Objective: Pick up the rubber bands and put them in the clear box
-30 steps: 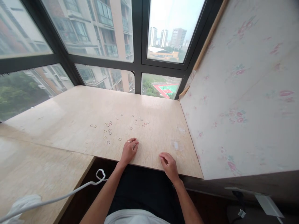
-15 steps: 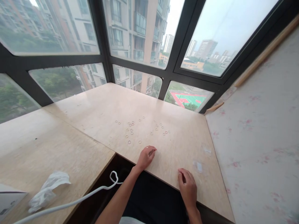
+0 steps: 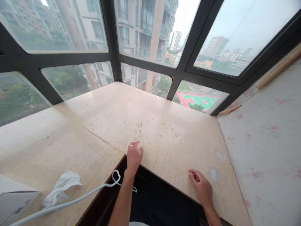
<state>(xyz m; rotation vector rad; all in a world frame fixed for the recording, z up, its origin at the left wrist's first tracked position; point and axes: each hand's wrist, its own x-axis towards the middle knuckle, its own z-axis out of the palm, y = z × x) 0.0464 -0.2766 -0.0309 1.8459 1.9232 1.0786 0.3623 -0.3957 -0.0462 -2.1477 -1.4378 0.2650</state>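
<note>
Several small thin rings lie scattered on the pale tabletop (image 3: 155, 166) in two loose groups. My left hand (image 3: 134, 157), wearing a ring on one finger, reaches over the near end of the left group. Its fingers stretch forward with the thumb apart, and the fingertips are at a thin ring (image 3: 139, 144); whether they touch it I cannot tell. A lone ring (image 3: 149, 144) lies just right of that hand. One reddish ring (image 3: 176, 135) is among the right group. My right hand (image 3: 202, 186) rests near the table's front edge with its fingers curled closed; what may be inside is hidden.
Clear plastic pieces (image 3: 213, 174) lie right of my right hand, near the papered wall (image 3: 265, 150). At left are a crumpled white tissue (image 3: 62, 186), a white cable (image 3: 94, 191) and a white box (image 3: 16, 201). Dark-framed windows (image 3: 150, 67) border the table's back.
My left hand has moved left and forward to the left group's nearest ring, and its fingers have opened. My right hand stays curled near the edge. The camera view has shifted slightly.
</note>
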